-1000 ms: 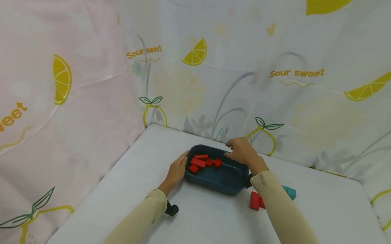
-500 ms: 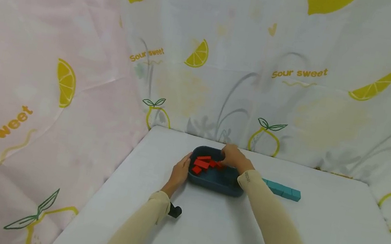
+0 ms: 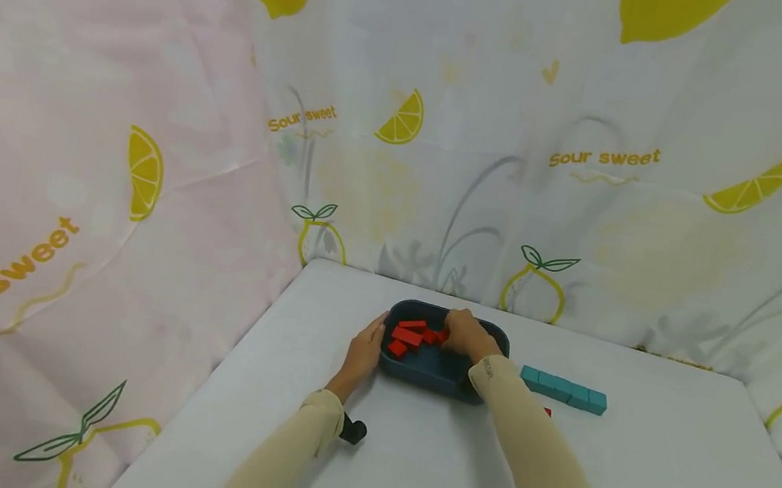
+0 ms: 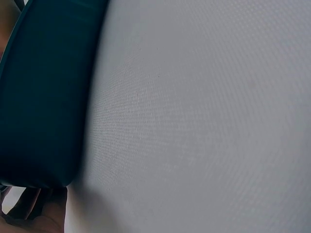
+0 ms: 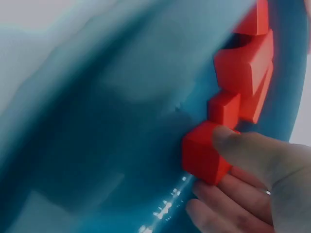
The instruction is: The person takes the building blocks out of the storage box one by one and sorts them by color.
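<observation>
A dark blue-green plastic bin [image 3: 424, 377] sits on the white table. My left hand [image 3: 363, 351] rests against its left end, fingers extended along the outside wall; in the left wrist view only some fingers [image 4: 46, 213] show, touching the bin's end. Inside the bin, my right hand [image 3: 470, 336] pinches a red block [image 5: 198, 151] between the thumb and the fingers below it. Several other red blocks [image 3: 409, 336] lie in a loose heap at the bin's left side, right beside the pinched one.
A row of teal blocks [image 3: 562, 389] lies on the table right of the bin. Part of a red block [image 3: 547, 412] shows beside my right sleeve, the rest hidden. A printed curtain [image 3: 479, 164] stands behind the table [image 3: 403, 465].
My right hand has come down from above the bin's far rim to a red block inside and now pinches it. The left hand stays at the bin's end. The head view has shifted slightly.
</observation>
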{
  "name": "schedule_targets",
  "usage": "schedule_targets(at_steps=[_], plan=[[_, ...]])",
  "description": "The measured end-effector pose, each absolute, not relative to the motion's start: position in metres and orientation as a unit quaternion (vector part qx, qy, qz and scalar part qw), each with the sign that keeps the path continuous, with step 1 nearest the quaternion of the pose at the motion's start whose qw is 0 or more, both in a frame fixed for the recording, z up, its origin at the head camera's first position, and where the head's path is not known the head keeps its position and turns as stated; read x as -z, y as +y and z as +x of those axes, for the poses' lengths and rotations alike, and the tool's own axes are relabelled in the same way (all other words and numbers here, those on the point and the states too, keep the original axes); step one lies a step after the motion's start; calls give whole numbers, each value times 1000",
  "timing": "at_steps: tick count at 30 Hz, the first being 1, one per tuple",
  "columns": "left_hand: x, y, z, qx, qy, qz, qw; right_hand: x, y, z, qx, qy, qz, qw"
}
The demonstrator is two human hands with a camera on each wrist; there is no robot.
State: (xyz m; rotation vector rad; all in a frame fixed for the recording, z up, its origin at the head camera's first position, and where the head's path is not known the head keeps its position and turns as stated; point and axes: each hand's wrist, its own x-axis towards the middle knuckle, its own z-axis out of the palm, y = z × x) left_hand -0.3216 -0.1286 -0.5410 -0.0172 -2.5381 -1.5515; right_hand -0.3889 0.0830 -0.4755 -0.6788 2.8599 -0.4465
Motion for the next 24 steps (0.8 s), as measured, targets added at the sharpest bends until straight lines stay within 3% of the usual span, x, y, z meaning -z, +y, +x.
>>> schedule_targets(at_steps=[16, 24], plan=[[543, -126, -321, 514, -855, -4, 74, 466, 85, -388, 158, 958, -236, 43], [542, -128, -323, 535, -840, -39, 81, 433, 96, -385, 169, 938, -299, -39]])
